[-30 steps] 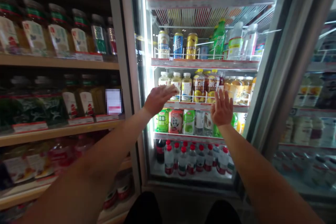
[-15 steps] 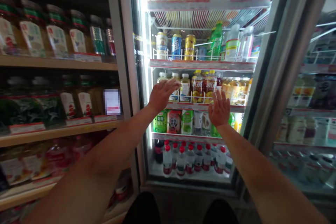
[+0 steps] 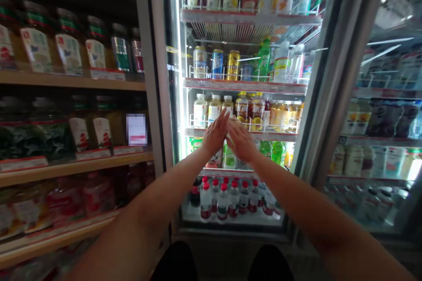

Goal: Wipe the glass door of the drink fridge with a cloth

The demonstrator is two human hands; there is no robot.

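Note:
Both arms reach out in front of a lit drinks fridge. My left hand (image 3: 216,131) has its fingers stretched out and holds nothing. My right hand (image 3: 241,140) is also flat, with its fingers extended and nothing in it. Their fingertips meet or overlap; whether they touch cannot be told. Behind them, on the middle shelf (image 3: 198,132), are pale-yellow bottles with white caps (image 3: 200,110) and dark tea bottles with yellow caps (image 3: 258,109). Below, partly hidden by the hands, stands a green carton (image 3: 228,158).
Water bottles with red caps (image 3: 223,204) fill the fridge floor. Cans (image 3: 217,64) and a green bottle (image 3: 264,59) stand higher up. A metal door frame (image 3: 346,83) borders the right side. Wooden shelves (image 3: 75,80) with bottled drinks are at left.
My hands have come together from a spread position: the right moved left, the left slightly right and down. The view has shifted slightly, and the fridge's upper shelves sit lower in it.

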